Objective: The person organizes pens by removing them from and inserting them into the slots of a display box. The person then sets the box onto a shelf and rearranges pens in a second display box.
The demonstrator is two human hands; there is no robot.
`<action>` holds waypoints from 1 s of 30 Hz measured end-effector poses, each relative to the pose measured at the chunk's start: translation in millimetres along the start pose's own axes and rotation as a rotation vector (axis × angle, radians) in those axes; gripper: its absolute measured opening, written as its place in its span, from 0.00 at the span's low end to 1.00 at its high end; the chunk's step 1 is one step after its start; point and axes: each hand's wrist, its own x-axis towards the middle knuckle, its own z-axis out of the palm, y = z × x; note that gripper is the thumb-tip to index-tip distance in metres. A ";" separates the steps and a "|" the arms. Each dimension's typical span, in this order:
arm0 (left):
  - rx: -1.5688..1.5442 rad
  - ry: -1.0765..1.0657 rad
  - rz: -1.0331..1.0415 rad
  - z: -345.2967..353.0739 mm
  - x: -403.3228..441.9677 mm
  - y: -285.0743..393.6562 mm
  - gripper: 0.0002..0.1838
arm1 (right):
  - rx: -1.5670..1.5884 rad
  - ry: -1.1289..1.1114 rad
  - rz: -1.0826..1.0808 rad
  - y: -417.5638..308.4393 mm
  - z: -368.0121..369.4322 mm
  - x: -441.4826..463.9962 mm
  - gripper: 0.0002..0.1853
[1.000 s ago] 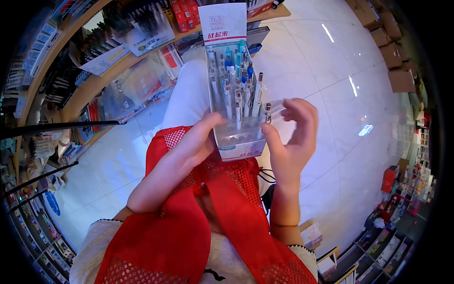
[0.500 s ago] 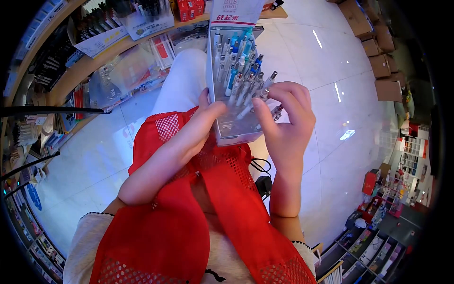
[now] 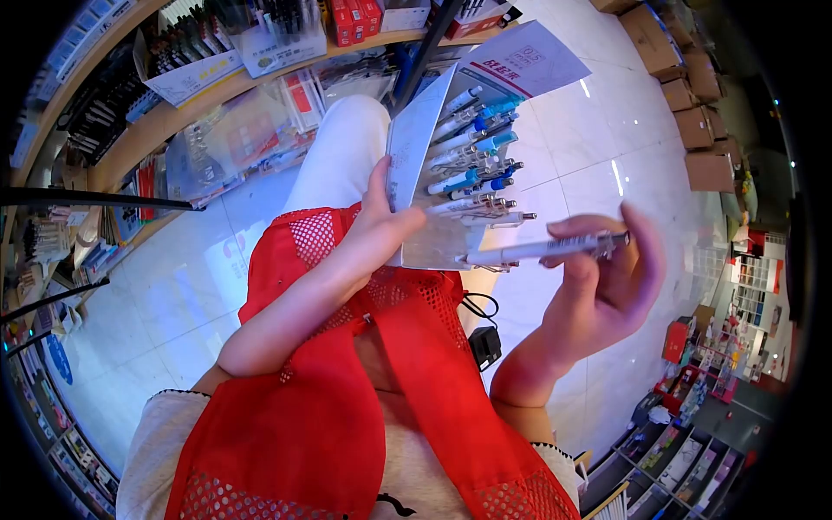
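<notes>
A white cardboard display box (image 3: 418,139) of pens is tilted to the right above my lap, its printed header flap at the top. Several white, blue and teal pens (image 3: 472,178) lean out of its open side. My left hand (image 3: 381,225) grips the box by its lower left side, thumb and fingers around the edge. To the right, my right hand (image 3: 598,286) holds a white pen (image 3: 520,252) between thumb and fingers, its tip end close to the lower right edge of the box.
Shelves (image 3: 130,156) with pen boxes and plastic packets curve along the upper left. Cardboard boxes (image 3: 693,121) are stacked at the right. A black adapter (image 3: 485,347) with a cable lies beside the red vest (image 3: 303,433). Goods racks stand at lower left and lower right.
The box has tipped over to the right, with its pens leaning that way. My right hand has moved right, away from the box, with a white pen now in its fingers.
</notes>
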 end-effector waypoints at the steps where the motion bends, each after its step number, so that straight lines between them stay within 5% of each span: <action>1: 0.013 0.004 0.007 0.9 -0.3 -1.0 0.43 | -0.016 -0.053 -0.022 3.4 -4.7 -4.5 0.17; 5: -0.081 -0.056 0.002 -1.3 -0.6 8.0 0.48 | -0.168 -0.278 -0.112 20.8 -17.8 -19.3 0.20; 11: -0.167 -0.071 -0.007 1.0 -1.0 12.3 0.47 | -0.205 -0.240 0.029 19.7 -14.2 -16.5 0.14; 20: -0.391 -0.103 -0.004 1.4 1.4 8.0 0.44 | -0.494 -0.293 -0.114 29.2 -4.2 -6.4 0.14; 30: -0.541 -0.214 -0.160 -2.1 -4.6 20.3 0.36 | -0.165 -0.282 0.076 36.6 4.9 -1.8 0.12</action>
